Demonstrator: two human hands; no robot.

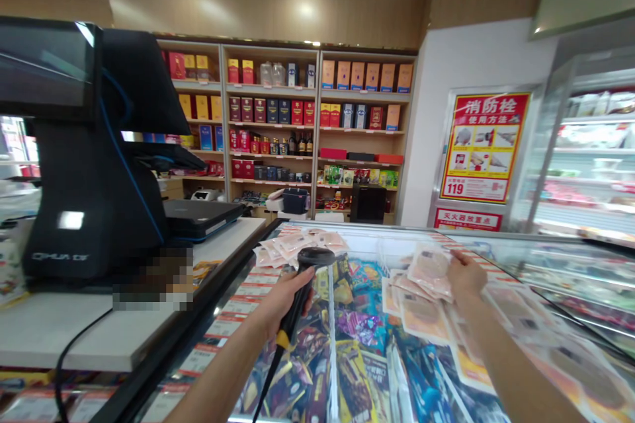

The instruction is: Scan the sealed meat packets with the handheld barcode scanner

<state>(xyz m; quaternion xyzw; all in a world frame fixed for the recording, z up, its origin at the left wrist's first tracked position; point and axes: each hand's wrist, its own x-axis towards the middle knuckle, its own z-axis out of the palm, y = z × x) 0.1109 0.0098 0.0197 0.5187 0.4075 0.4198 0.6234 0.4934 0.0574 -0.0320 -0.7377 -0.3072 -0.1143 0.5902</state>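
Gripping a black barcode scanner (295,309), the left hand (286,296) stands over the left part of a glass-topped freezer (357,238), its fingers curled round the handle; the right hand (469,279), to the right, pinches the right edge of a clear flat packet (429,266); similar packets (421,317) lie overlapping beneath it, more spread to the near right, and a fanned pile (288,248) lies beyond the scanner; farther left stands a checkout terminal (84,192), with stocked shelves (270,125) at the far side.
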